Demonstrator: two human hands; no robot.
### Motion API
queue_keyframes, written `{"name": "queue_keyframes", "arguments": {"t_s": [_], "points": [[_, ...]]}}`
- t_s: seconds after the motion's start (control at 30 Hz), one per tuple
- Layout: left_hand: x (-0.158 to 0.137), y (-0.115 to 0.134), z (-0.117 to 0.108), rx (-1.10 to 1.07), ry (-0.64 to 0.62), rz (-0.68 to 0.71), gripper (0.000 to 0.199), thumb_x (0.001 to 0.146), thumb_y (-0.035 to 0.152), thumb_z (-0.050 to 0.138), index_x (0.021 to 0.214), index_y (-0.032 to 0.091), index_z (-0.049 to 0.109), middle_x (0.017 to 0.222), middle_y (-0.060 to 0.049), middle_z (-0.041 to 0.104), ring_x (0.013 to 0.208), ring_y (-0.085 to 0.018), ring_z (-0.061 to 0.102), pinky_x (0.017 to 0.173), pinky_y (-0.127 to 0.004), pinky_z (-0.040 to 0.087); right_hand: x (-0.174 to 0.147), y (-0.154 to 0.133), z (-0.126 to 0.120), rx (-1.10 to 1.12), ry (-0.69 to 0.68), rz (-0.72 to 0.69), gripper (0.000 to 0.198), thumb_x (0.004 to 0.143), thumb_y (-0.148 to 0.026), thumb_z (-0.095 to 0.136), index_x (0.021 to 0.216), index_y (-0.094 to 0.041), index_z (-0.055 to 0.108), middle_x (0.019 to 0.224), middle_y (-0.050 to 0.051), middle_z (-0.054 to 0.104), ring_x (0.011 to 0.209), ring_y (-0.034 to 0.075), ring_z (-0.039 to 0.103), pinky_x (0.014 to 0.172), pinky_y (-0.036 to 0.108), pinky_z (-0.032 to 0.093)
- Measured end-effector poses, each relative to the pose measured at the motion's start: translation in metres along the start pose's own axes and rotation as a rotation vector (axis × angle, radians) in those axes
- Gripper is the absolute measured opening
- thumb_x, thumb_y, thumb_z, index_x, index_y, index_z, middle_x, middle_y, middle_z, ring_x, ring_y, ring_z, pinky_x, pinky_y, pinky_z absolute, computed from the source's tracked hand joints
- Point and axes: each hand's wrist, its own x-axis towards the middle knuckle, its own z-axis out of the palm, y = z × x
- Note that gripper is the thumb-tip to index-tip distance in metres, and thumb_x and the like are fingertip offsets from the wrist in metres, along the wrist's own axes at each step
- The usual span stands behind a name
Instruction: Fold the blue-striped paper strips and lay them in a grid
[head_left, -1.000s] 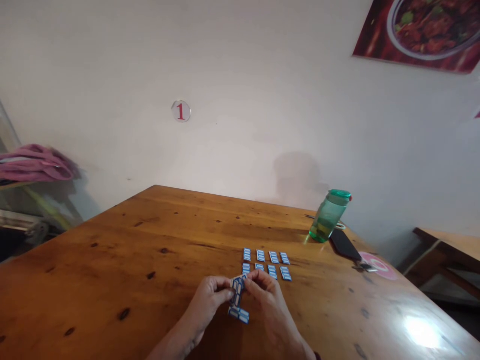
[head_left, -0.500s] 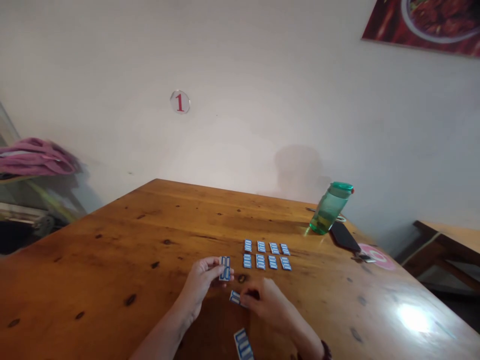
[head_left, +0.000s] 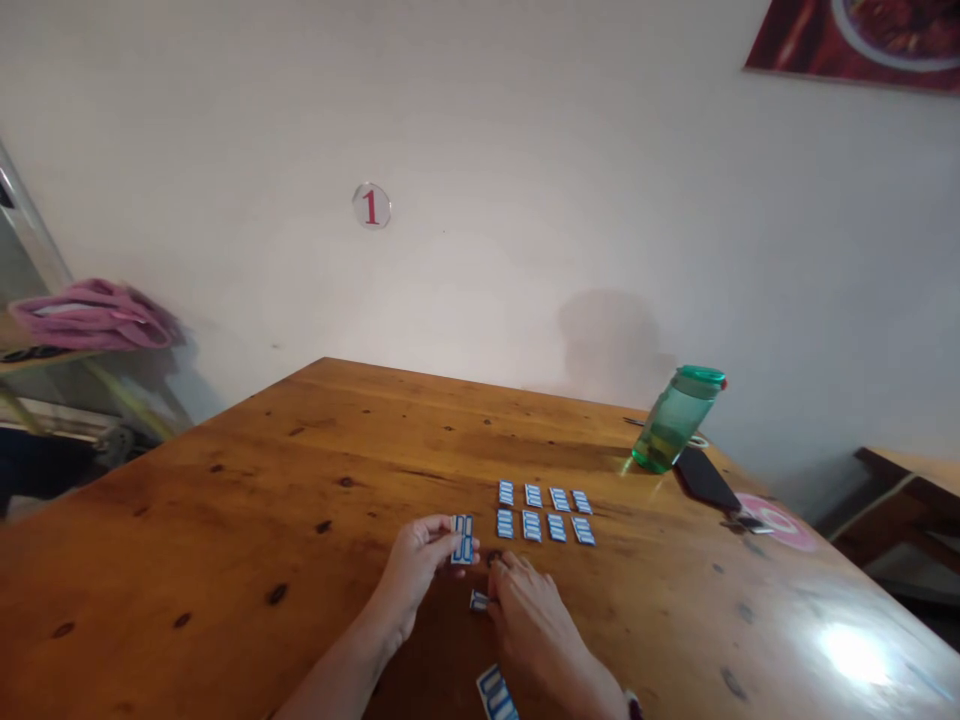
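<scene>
My left hand pinches a small blue-and-white label card upright between thumb and fingers, just above the table. To its right, my right hand is palm down and low over the wood, fingers pressed together. A second label card pokes out from under its thumb side; the rest of that card is hidden by the hand. Beyond the hands, several similar small cards lie in two neat rows. Close to my body, a larger blue-and-white strip lies flat, partly cut off by the frame.
On the wooden table, a green bottle stands at the far right. Beside it are a dark phone, a pink disc and keys. A pink cloth rests on a seat at the left.
My right hand has flattened and turned palm down over its card, covering more of it. The left hand keeps holding its card. The view has shifted slightly left.
</scene>
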Motion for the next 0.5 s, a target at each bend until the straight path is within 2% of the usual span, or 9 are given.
{"name": "queue_keyframes", "arguments": {"t_s": [0.1, 0.2, 0.3, 0.4, 0.5], "points": [[-0.002, 0.001, 0.0, 0.003, 0.01, 0.013, 0.018, 0.056, 0.028, 0.064, 0.065, 0.014, 0.058, 0.063, -0.005, 0.069, 0.059, -0.017, 0.064, 0.055, -0.025, 0.046, -0.001, 0.002, 0.003, 0.027, 0.068, -0.036, 0.021, 0.075, -0.007, 0.041, 0.086, -0.016, 0.057, 0.093, 0.01, 0.06, 0.085, 0.022, 0.054, 0.065, 0.029, 0.033], [-0.002, 0.002, 0.0, 0.007, 0.028, 0.018, 0.017, 0.056, 0.028, 0.064, 0.065, 0.014, 0.059, 0.064, -0.005, 0.069, 0.06, -0.017, 0.064, 0.056, -0.025, 0.046, 0.001, 0.005, 0.007, 0.195, 0.145, -0.047, 0.016, 0.074, -0.007, 0.042, 0.073, -0.017, 0.055, 0.078, 0.005, 0.061, 0.072, 0.017, 0.053, 0.06, 0.025, 0.031], [-0.001, 0.002, 0.001, 0.003, 0.05, 0.039, 0.015, 0.057, 0.027, 0.063, 0.064, 0.014, 0.061, 0.062, -0.004, 0.068, 0.06, -0.017, 0.063, 0.057, -0.025, 0.045, 0.007, 0.009, 0.006, 0.549, 0.189, -0.02, 0.012, 0.067, -0.007, 0.047, 0.068, -0.017, 0.054, 0.064, 0.0, 0.057, 0.06, 0.012, 0.049, 0.055, 0.022, 0.032], [0.0, -0.002, 0.003, 0.017, 0.045, 0.116, 0.01, 0.057, 0.024, 0.063, 0.059, 0.014, 0.062, 0.057, -0.002, 0.066, 0.059, -0.015, 0.06, 0.061, -0.024, 0.044, 0.013, 0.01, -0.001, 0.979, 0.186, 0.005, 0.016, 0.061, -0.011, 0.053, 0.076, -0.016, 0.056, 0.062, -0.002, 0.056, 0.057, 0.012, 0.048, 0.053, 0.021, 0.035], [0.002, -0.009, 0.007, 0.037, 0.014, 0.163, 0.008, 0.057, 0.022, 0.064, 0.057, 0.014, 0.064, 0.055, -0.001, 0.065, 0.056, -0.014, 0.058, 0.061, -0.023, 0.042, 0.015, 0.01, -0.005, 1.281, 0.161, 0.044, 0.013, 0.056, -0.019, 0.06, 0.067, -0.016, 0.056, 0.06, -0.001, 0.057, 0.055, 0.012, 0.049, 0.054, 0.022, 0.037]]}}
